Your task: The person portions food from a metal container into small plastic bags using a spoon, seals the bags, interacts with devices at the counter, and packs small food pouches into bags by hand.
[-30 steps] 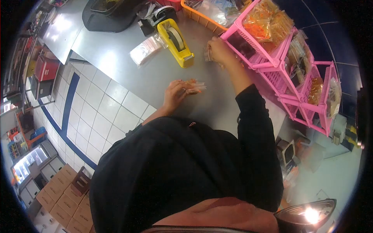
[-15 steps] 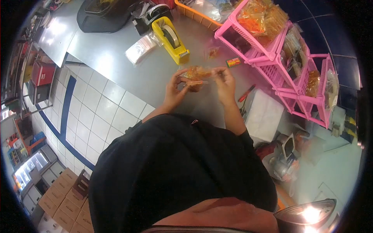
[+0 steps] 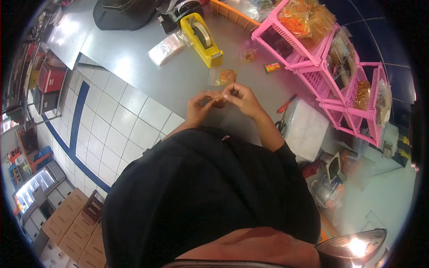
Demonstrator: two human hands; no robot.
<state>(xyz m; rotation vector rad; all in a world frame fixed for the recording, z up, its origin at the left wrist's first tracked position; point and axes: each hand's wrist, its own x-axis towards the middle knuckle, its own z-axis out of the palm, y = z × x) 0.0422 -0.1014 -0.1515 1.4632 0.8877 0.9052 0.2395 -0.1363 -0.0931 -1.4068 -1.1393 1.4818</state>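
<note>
My left hand (image 3: 199, 106) is closed around a small clear packet (image 3: 216, 95) with orange-brown contents. The fingertips of my right hand (image 3: 241, 99) pinch the right end of that same packet. Just beyond my hands, another filled packet (image 3: 226, 77) lies flat on the metal table (image 3: 174, 85). Farther off is a yellow tape dispenser (image 3: 202, 40), with a stack of clear bags (image 3: 167, 48) to its left. A smaller packet (image 3: 248, 56) rests right of the dispenser.
Pink stacked baskets (image 3: 308, 67) holding packets stand at the right. Near them lie a small green-and-red box (image 3: 272, 67), red-handled scissors (image 3: 286, 104) and a white stack (image 3: 306, 129). An orange basket (image 3: 237, 17) and a dark tray (image 3: 123, 15) are at the far side.
My right hand came back from beside the pink baskets to my left hand. A filled packet that was in my hands half a second ago now lies on the table beyond them.
</note>
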